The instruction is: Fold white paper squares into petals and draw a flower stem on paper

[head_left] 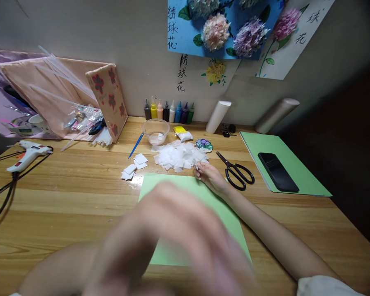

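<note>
My right hand (pixel 210 176) reaches over the far edge of a green sheet of paper (pixel 225 218). Its fingertips are closed on a small piece of thin white paper (pixel 195 165), at the right side of a loose heap of such pieces (pixel 175 155). Close to the camera, my left hand (pixel 185 230) is raised over the green sheet and smeared by motion. Its fingers are too blurred to show whether they hold anything. Black-handled scissors (pixel 236 170) lie to the right of my right hand, beside a small purple and green flower piece (pixel 204 145).
Small white squares (pixel 135 166), a blue brush (pixel 136 144) and a clear bowl (pixel 156 131) lie left of the heap. Paint bottles (pixel 169 112) line the wall. At left is a glue gun (pixel 29 155) with its cord; at right, a phone (pixel 278 172) lies on green paper (pixel 262 144).
</note>
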Motion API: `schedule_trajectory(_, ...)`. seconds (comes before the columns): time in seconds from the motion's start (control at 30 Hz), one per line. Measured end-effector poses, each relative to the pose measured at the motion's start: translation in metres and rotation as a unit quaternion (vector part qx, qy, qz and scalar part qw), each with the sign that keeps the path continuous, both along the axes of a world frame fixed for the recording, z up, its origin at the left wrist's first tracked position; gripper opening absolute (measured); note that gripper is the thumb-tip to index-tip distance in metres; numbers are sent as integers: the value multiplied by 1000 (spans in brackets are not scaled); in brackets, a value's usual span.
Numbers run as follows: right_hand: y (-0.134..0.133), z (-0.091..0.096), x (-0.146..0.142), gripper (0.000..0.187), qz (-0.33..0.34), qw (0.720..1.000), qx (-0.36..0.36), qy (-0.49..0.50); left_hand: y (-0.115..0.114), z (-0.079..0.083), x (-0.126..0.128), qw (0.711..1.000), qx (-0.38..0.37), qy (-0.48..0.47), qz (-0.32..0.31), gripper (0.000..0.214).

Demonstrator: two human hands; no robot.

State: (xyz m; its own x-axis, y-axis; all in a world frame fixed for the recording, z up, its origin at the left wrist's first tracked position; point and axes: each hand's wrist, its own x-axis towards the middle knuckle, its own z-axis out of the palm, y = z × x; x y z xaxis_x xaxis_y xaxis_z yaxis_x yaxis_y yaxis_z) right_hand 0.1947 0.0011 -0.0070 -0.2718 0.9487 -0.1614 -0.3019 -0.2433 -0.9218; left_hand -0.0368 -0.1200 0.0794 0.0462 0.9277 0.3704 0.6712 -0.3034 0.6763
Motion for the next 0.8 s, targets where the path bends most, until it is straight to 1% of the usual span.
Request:
schedule_trajectory(0.03, -2, 2, -1, 25, 0, 1000, -1, 11, 22, 4, 10, 998, 7, -33, -47, 44)
schedule_trajectory(0.07, -3, 3, -3, 25, 5, 1000, -2, 24, 44, 4, 20, 992, 9, -80, -97, 37)
schedule_trajectory(0.1, -5, 4, -4, 26, 16, 999, -5, 40, 65, -1, 31, 982, 1, -129, -137, 30)
schedule_trajectory(0.17, -9, 5, -8, 26, 47, 996, -22, 74, 98, -22, 48, 963, -46, -199, -174, 25)
schedule_trajectory(0.2, -11, 5, -9, 26, 61, 994, -34, 87, 109, -35, 54, 958, -79, -211, -175, 25)
schedule_trajectory(0.23, -12, 4, -10, 25, 72, 992, -45, 95, 117, -48, 58, 951, -109, -214, -195, 24)
schedule_trajectory(0.3, -13, 3, -12, 22, 94, 989, -60, 98, 123, -67, 59, 939, -129, -218, -232, 17)
schedule_trajectory(0.37, -12, 0, -11, 21, 113, 987, -63, 96, 122, -76, 57, 936, -129, -219, -244, 14)
schedule_trajectory(0.43, -9, -2, -10, 23, 120, 986, -65, 92, 121, -78, 55, 935, -131, -230, -236, 15)
schedule_trajectory(0.53, -3, -4, -6, 27, 105, 989, -63, 83, 122, -79, 55, 927, -145, -258, -230, 16)
schedule_trajectory(0.67, 3, -3, -1, 28, 80, 994, -53, 61, 124, -84, 57, 919, -172, -270, -230, 30)
schedule_trajectory(0.73, 3, -1, 0, 28, 90, 994, -47, 31, 124, -84, 57, 918, -178, -264, -237, 32)
schedule_trajectory(0.8, 1, 0, -1, 28, 107, 993, -44, -2, 124, -84, 56, 916, -180, -260, -245, 26)
